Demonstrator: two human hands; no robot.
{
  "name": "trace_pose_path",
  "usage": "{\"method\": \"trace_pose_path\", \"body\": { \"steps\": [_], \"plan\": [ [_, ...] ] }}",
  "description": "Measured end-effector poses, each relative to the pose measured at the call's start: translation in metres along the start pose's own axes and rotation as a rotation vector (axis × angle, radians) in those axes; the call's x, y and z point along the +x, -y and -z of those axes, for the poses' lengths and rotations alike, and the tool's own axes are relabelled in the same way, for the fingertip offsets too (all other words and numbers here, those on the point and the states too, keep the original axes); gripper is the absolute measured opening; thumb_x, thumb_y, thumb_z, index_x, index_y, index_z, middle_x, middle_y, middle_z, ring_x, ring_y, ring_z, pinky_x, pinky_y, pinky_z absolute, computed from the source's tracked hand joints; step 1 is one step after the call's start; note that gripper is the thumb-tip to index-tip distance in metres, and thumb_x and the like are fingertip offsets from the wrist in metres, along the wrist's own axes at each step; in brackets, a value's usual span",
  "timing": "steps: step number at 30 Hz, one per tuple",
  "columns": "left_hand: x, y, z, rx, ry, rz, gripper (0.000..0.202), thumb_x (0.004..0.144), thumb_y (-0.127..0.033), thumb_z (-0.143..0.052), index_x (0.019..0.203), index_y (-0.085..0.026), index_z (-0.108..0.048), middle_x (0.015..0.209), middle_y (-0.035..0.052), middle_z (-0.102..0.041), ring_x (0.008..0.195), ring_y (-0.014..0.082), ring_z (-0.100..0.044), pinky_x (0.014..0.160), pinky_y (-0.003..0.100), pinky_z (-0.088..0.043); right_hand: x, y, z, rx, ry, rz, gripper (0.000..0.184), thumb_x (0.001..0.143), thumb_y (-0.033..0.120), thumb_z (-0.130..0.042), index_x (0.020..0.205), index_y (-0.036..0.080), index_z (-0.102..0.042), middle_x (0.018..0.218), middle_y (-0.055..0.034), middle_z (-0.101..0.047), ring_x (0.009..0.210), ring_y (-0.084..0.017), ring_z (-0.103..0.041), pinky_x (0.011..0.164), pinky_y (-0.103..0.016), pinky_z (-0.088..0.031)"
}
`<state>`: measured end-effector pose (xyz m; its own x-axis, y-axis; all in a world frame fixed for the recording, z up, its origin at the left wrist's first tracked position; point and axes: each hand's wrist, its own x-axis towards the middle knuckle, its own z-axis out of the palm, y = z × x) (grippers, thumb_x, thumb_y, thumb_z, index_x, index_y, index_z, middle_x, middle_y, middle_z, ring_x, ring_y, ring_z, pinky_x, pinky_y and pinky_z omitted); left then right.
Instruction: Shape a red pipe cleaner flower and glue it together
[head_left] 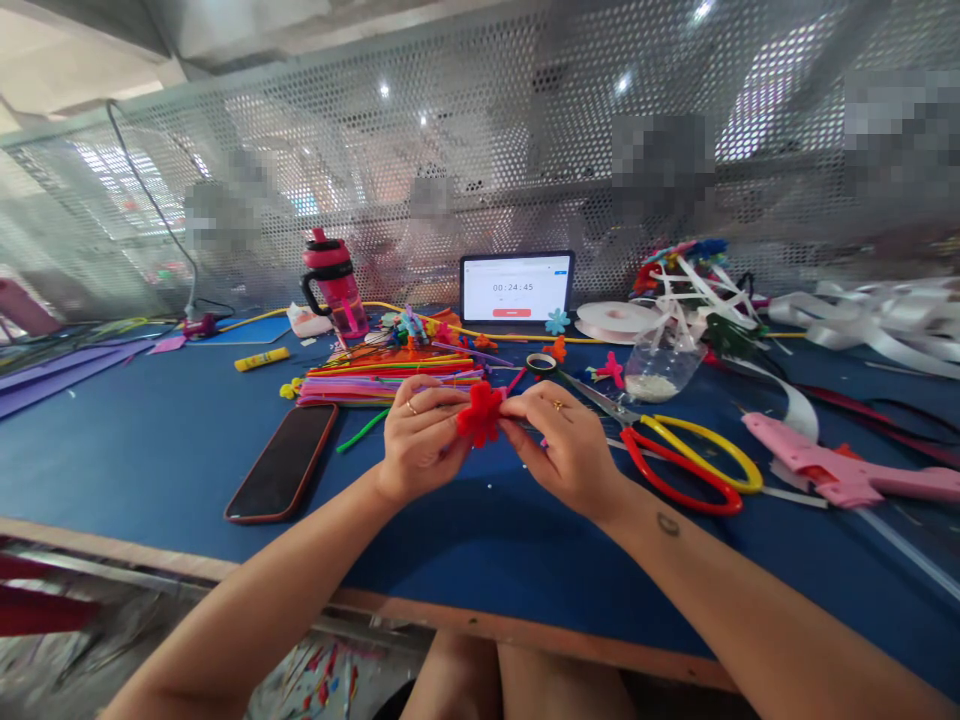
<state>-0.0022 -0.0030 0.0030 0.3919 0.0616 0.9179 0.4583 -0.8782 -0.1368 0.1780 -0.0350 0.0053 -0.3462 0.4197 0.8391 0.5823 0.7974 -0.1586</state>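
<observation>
A red pipe-cleaner flower (481, 415) with rounded petals is held up over the blue table, between my two hands. My left hand (425, 437) grips it from the left, fingers closed around its edge. My right hand (564, 440) pinches at its right side, thumb and forefinger pressed together near a bit of pink. Just behind the hands lies a bundle of coloured pipe cleaners (375, 385). A loose green pipe cleaner (363, 431) rests to the left of my left hand. Scissors with red and yellow handles (686, 465) lie right of my right hand.
A phone (283, 465) lies at left, with a yellow tube (262, 359) and pink bottle (335, 285) beyond. A tablet (517, 287) stands at the back. A pink glue gun (847, 460), white ribbon spool (616, 322) and plastic cup of white beads (660, 365) are at right.
</observation>
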Motion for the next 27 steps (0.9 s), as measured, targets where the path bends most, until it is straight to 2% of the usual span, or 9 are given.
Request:
{"method": "trace_pose_path", "body": {
  "steps": [5, 8, 10, 12, 15, 17, 19, 23, 27],
  "plan": [
    [0.000, -0.001, 0.002, 0.012, 0.002, -0.021, 0.009, 0.071, -0.011, -0.061, 0.068, -0.019, -0.057, 0.066, -0.0026, -0.069, 0.074, 0.0136, -0.065, 0.080, 0.034, -0.046, 0.000, 0.000, 0.000, 0.002, -0.014, -0.017, 0.012, 0.085, 0.015, -0.049, 0.093, 0.019, -0.056, 0.076, -0.0034, -0.061, 0.074, -0.014, -0.052, 0.067, -0.027, -0.045],
    [0.001, 0.001, 0.003, 0.045, -0.021, -0.005, 0.010, 0.071, -0.009, -0.060, 0.070, -0.019, -0.058, 0.067, -0.0025, -0.070, 0.075, 0.0136, -0.065, 0.079, 0.034, -0.046, 0.002, 0.003, 0.004, 0.029, -0.069, -0.102, 0.012, 0.084, 0.019, -0.051, 0.095, 0.019, -0.056, 0.080, -0.0033, -0.062, 0.076, -0.015, -0.053, 0.071, -0.029, -0.044],
    [0.002, 0.002, 0.004, 0.077, -0.038, 0.005, 0.011, 0.070, -0.008, -0.060, 0.070, -0.019, -0.058, 0.068, -0.0026, -0.070, 0.075, 0.0137, -0.066, 0.078, 0.033, -0.046, 0.002, 0.007, 0.006, 0.082, -0.088, -0.197, 0.007, 0.084, 0.022, -0.051, 0.087, 0.019, -0.057, 0.074, -0.0022, -0.061, 0.073, -0.015, -0.053, 0.070, -0.029, -0.043],
    [0.002, 0.003, 0.005, 0.107, -0.050, -0.002, 0.011, 0.069, -0.008, -0.061, 0.069, -0.019, -0.058, 0.069, -0.0026, -0.070, 0.075, 0.0137, -0.066, 0.078, 0.033, -0.046, 0.002, 0.011, 0.004, 0.250, -0.027, -0.356, 0.013, 0.085, 0.027, -0.050, 0.079, 0.019, -0.058, 0.065, -0.0001, -0.058, 0.063, -0.013, -0.051, 0.062, -0.027, -0.040],
    [0.001, 0.004, 0.004, 0.138, -0.058, -0.026, 0.010, 0.070, -0.010, -0.063, 0.069, -0.019, -0.058, 0.068, -0.0026, -0.070, 0.074, 0.0138, -0.066, 0.078, 0.033, -0.046, 0.002, 0.018, -0.006, 0.725, 0.089, -0.711, 0.019, 0.084, 0.036, -0.051, 0.080, 0.019, -0.058, 0.054, 0.0030, -0.054, 0.049, -0.009, -0.046, 0.048, -0.023, -0.033],
    [0.000, 0.004, 0.004, 0.150, -0.050, -0.038, 0.009, 0.071, -0.012, -0.062, 0.069, -0.019, -0.058, 0.068, -0.0027, -0.070, 0.075, 0.0138, -0.066, 0.078, 0.033, -0.045, 0.002, 0.022, -0.012, 1.016, 0.044, -0.917, 0.020, 0.079, 0.039, -0.057, 0.080, 0.019, -0.058, 0.052, 0.0047, -0.053, 0.046, -0.007, -0.044, 0.047, -0.022, -0.031],
    [-0.001, 0.004, 0.003, 0.155, -0.042, -0.048, 0.009, 0.071, -0.012, -0.062, 0.068, -0.019, -0.057, 0.068, -0.0028, -0.070, 0.076, 0.0137, -0.066, 0.078, 0.032, -0.045, 0.003, 0.025, -0.016, 1.210, -0.035, -1.051, 0.020, 0.072, 0.036, -0.067, 0.076, 0.019, -0.058, 0.052, 0.0059, -0.052, 0.047, -0.006, -0.044, 0.048, -0.020, -0.032],
    [-0.001, 0.003, 0.002, 0.153, -0.039, -0.052, 0.008, 0.072, -0.012, -0.061, 0.070, -0.019, -0.058, 0.070, -0.0026, -0.071, 0.076, 0.0141, -0.066, 0.079, 0.033, -0.045, 0.004, 0.025, -0.017, 1.393, -0.065, -1.167, 0.022, 0.061, 0.027, -0.075, 0.067, 0.017, -0.057, 0.051, 0.0066, -0.051, 0.047, -0.003, -0.042, 0.046, -0.016, -0.030],
    [-0.001, 0.001, 0.001, 0.142, -0.026, -0.055, 0.008, 0.073, -0.012, -0.061, 0.074, -0.020, -0.059, 0.070, -0.0028, -0.071, 0.076, 0.0140, -0.066, 0.078, 0.033, -0.045, 0.005, 0.021, -0.015, 1.440, -0.021, -1.189, 0.020, 0.061, 0.025, -0.075, 0.070, 0.016, -0.061, 0.049, 0.0065, -0.051, 0.045, -0.002, -0.039, 0.042, -0.015, -0.025]
  ]
}}
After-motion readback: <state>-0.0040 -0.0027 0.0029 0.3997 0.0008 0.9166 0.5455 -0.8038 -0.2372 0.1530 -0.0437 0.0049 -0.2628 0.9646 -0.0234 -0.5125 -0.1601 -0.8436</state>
